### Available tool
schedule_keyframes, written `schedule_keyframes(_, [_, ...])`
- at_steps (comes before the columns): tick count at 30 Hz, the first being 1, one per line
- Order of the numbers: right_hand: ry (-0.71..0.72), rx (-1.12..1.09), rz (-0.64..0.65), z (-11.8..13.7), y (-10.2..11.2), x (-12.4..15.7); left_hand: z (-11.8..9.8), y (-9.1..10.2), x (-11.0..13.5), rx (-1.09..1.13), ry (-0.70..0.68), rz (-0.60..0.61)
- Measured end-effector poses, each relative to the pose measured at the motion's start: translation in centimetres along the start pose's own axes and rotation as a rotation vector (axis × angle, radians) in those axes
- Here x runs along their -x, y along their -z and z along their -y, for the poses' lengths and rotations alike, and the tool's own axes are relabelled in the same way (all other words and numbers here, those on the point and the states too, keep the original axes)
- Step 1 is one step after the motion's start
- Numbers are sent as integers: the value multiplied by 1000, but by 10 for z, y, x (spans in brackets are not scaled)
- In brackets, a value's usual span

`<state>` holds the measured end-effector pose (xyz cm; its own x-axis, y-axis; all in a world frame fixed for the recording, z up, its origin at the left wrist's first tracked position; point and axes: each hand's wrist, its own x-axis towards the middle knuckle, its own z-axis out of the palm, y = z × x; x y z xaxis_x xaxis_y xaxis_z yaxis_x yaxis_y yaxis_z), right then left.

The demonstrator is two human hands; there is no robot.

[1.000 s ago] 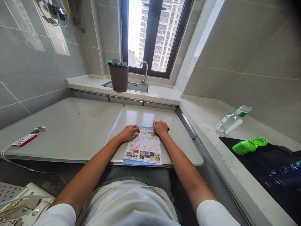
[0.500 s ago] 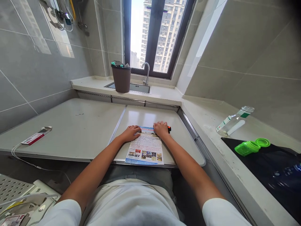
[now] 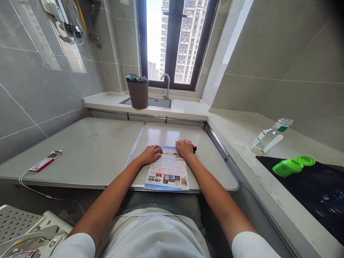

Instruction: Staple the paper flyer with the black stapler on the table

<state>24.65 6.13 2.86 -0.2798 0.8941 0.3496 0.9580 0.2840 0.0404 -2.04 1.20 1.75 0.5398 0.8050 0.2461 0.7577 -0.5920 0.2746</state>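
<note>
A printed flyer (image 3: pixel 168 168) with a blue border, rows of text and small photos lies flat on the light table in front of me. My left hand (image 3: pixel 151 154) rests open on its upper left edge, fingers stretched out together. On its upper right corner sits my right hand (image 3: pixel 185 147), fingers curled closed. A small black object with an orange part (image 3: pixel 194 148) shows at the outer side of my right hand. Most of it is hidden, so its kind and whether the fingers hold it are unclear.
A brown bin (image 3: pixel 137 94) stands by the sink (image 3: pixel 159 103) under the window. At right are a clear bottle (image 3: pixel 271 138) and an open green container (image 3: pixel 288 167) on a dark panel (image 3: pixel 301 193). A red-and-white box (image 3: pixel 44 163) with a cable lies at left.
The view has shifted slightly, so everything sits a little differently in the picture. Both hands stay in the same places on the flyer.
</note>
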Motion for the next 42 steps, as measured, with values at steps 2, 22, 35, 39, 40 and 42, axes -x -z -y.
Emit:
schedule_keyframes(2, [-33, -70, -20, -7, 4, 0, 1, 1, 0, 1, 2, -7])
schedule_keyframes(22, [-488, -202, 51, -65, 5, 3, 12, -5, 1, -15, 17, -14])
schedule_keyframes(35, [75, -431, 31, 8, 16, 13, 10, -5, -1, 43, 93, -63])
schedule_keyframes(39, [184, -351, 88, 17, 17, 19, 10, -6, -2, 36, 132, -86])
schedule_keyframes(40, [196, -354, 98, 15, 18, 19, 9, -6, -2, 33, 132, -88])
schedule_keyframes(42, [199, -383, 129, 6, 19, 18, 9, -5, -2, 8, 152, -100])
